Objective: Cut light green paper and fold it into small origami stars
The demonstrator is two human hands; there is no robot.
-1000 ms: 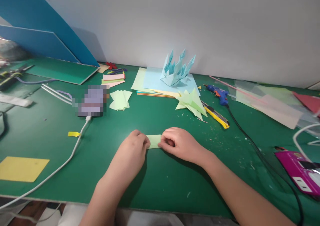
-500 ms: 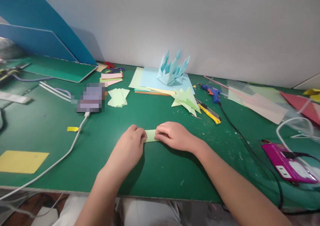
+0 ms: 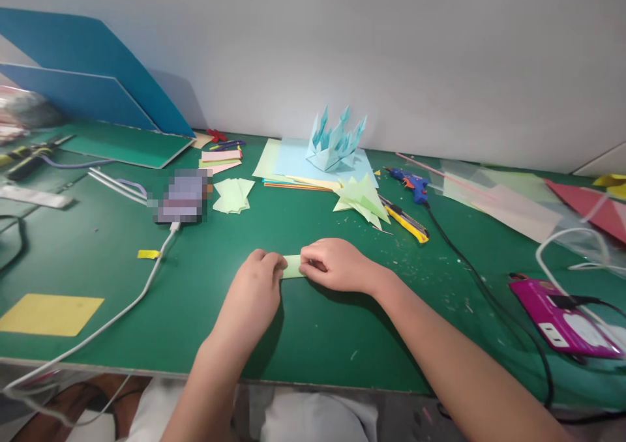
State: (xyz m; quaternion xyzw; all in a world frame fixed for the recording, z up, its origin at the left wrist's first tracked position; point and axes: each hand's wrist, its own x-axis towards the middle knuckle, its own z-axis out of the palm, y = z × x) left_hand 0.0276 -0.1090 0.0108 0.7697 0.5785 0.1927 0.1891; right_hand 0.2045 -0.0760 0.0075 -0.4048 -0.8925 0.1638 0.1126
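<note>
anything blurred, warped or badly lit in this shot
Head view: a pixelated patch hides one item left of centre; the wide lens stretches the forearms near the bottom edge; soft even light, mild shadows beside the left hand and right hand pinching the pale green paper.

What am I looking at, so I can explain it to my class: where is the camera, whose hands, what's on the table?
A camera worn on a person's head looks down at their own bare hands. The left hand and right hand pinch a light green paper strip on the green table. Behind lie a folded blue paper crown, a blue glue gun and a yellow utility knife; a yellow sheet lies left, a pink device right.
</note>
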